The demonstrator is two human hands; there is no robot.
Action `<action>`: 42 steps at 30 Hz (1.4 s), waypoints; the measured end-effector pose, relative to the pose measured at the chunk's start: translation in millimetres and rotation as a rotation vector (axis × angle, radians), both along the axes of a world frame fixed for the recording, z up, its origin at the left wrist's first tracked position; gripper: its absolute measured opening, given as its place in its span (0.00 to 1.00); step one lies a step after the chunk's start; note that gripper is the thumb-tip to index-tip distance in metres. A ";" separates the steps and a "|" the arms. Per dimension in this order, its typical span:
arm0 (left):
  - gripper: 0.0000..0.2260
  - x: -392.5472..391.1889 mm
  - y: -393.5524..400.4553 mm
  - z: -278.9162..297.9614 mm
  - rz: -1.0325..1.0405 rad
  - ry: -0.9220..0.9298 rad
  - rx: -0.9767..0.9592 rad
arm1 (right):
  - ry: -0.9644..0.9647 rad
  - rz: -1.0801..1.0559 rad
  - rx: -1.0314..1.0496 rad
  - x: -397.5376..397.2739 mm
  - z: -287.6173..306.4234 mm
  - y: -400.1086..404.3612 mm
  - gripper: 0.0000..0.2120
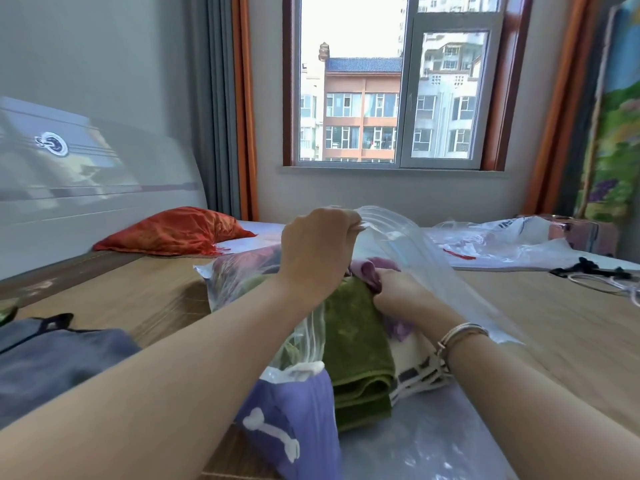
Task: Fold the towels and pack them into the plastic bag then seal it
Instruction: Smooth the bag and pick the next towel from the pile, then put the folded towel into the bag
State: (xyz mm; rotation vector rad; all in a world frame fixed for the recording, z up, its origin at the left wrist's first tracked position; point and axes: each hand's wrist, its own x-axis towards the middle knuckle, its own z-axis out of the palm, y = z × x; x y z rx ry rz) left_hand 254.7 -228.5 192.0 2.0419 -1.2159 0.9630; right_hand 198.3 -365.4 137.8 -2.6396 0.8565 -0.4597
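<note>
Your left hand (317, 244) is pinching the plastic bag (408, 244) rim, lifting its mouth open, so your right hand (398, 289), gripping the folded towels (356, 341), is pushing them inside, mid-bed (571, 323), toward its near edge.

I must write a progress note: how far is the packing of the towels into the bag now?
Done: the folded green towel and others form a stack partly inside the plastic bag. In hand: the left hand lifts the bag's upper edge while the right hand pushes the stack in at the purple towel. Left: the stack's near end sticks out; the bag is unsealed.
</note>
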 end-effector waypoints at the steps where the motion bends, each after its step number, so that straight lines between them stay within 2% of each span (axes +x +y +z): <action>1: 0.13 0.7 0.7 -0.6 -0.008 0.004 0.005 | -0.041 -0.004 -0.009 2.0 -2.1 -2.3 0.16; 5: 0.11 2.9 0.7 -2.3 -0.034 0.006 0.000 | -0.374 0.028 -0.187 23.2 -0.1 4.1 0.10; 7: 0.11 2.5 1.5 -1.4 -0.059 0.004 -0.025 | -0.454 0.029 -0.275 44.6 4.3 8.0 0.11; 9: 0.10 3.4 4.9 0.0 -0.099 0.003 -0.048 | -0.321 -0.021 -0.305 62.3 2.7 4.8 0.11; 12: 0.11 4.6 9.8 -0.9 -0.106 -0.027 -0.012 | 0.027 -0.155 -0.134 63.9 -2.8 -11.4 0.19; 13: 0.11 4.0 10.2 -0.9 -0.095 -0.028 0.008 | 0.087 -0.173 -0.099 61.3 -4.3 -15.7 0.20; 17: 0.11 -3.2 11.9 5.5 -0.090 0.084 0.021 | -0.078 -0.173 -0.040 48.2 -10.7 -17.8 0.19; 21: 0.11 -5.9 21.8 12.0 -0.135 0.214 0.124 | -0.077 -0.085 -0.100 12.5 -22.5 9.2 0.27; 24: 0.15 -14.4 37.9 12.5 -0.211 0.295 0.174 | -0.174 -0.039 -0.096 -27.2 -22.6 38.9 0.28; 29: 0.13 -41.8 95.9 1.5 -0.284 0.338 0.057 | -0.320 0.044 -0.197 -84.2 -20.7 98.0 0.23; 33: 0.13 -51.3 170.9 -25.0 -0.212 0.375 0.031 | -0.367 0.088 -0.324 -112.2 -22.9 148.5 0.22; 35: 0.16 -47.9 211.8 -45.0 -0.171 0.442 0.012 | -0.463 0.133 -0.352 -121.1 -23.0 181.1 0.18; 38: 0.09 -42.7 269.9 -84.9 -0.005 0.536 0.080 | -0.554 0.263 -0.425 -122.8 -34.5 233.0 0.12; 42: 0.12 -39.1 338.3 -136.6 0.188 0.631 0.182 | -0.311 0.483 -0.327 -96.3 -74.7 295.6 0.12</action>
